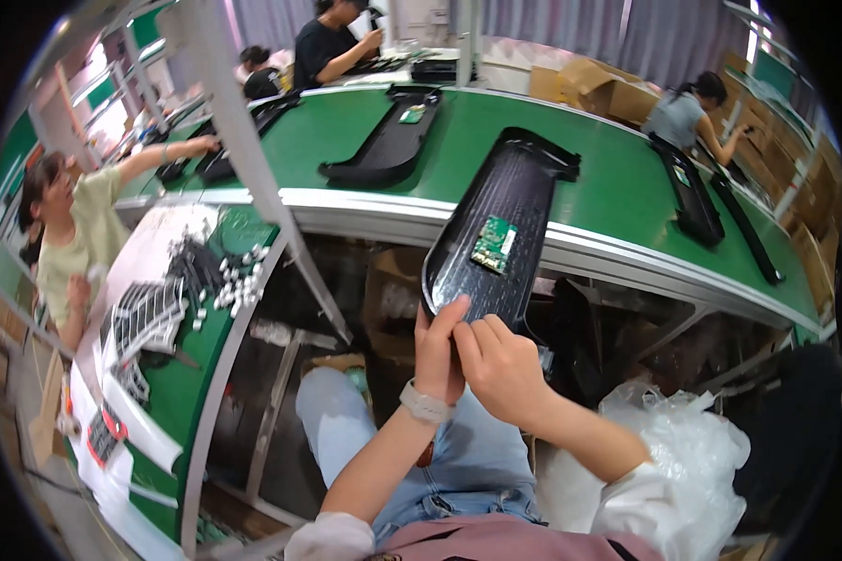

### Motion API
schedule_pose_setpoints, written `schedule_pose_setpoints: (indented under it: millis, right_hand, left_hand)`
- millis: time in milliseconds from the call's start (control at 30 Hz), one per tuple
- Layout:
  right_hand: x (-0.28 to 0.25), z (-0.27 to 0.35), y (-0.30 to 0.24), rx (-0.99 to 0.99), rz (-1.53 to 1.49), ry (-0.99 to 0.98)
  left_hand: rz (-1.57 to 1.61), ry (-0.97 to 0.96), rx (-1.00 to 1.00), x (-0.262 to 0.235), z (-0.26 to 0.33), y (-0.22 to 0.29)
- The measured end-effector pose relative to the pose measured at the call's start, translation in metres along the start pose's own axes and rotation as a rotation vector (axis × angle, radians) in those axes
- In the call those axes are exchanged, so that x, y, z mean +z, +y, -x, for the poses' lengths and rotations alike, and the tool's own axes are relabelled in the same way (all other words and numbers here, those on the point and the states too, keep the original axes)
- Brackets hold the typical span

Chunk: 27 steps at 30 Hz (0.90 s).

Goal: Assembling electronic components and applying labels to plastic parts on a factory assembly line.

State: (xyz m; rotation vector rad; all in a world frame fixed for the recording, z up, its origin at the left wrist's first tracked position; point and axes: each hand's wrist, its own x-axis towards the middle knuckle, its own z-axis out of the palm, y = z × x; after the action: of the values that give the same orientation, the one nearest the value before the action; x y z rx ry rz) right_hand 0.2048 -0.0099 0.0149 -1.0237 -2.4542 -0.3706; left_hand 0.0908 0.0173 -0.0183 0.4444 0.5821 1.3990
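A long black plastic housing (482, 210) is tilted up in front of me, its far end over the green work surface and its near end at my hands. On its inner face lies a small green circuit board (495, 244). My left hand (440, 351), with a pale watch on the wrist, grips the near end, its thumb over the rim. Close against it, my right hand (503, 366) is closed at the same near edge, fingers curled. What lies under those right fingertips is hidden.
Other black housings (388, 140) rest on the green conveyor (608, 192). A side table (196, 374) at left holds cables, white connectors and label strips. A metal post (243, 140) stands between. Co-workers (79, 206) sit around the line. A clear plastic bag (674, 449) lies at my right.
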Motion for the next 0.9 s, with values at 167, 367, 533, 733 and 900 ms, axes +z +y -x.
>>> schedule_pose_setpoints:
  millis: [167, 367, 533, 733, 900]
  right_hand:
    - [-0.037, 0.016, -0.047, -0.107, -0.379, -0.199]
    - [-0.080, -0.004, -0.058, -0.245, -0.557, -0.210]
    - [0.023, -0.084, -0.076, -0.292, -0.751, -0.160]
    - [0.152, -0.230, -0.173, -0.283, -0.620, 0.165]
    - [0.190, -0.303, -0.215, -0.129, -0.278, 0.011]
  left_hand:
    - [0.031, 0.111, 0.331, -0.069, 0.043, 0.008]
    - [0.083, 0.433, -0.103, -0.265, 0.154, 0.058]
    - [-0.243, 0.581, -0.198, -0.326, 0.218, 0.051]
    - [-1.187, 0.580, 0.212, -0.316, 0.221, 0.051]
    - [-1.254, 0.640, 0.350, -0.282, 0.221, 0.081]
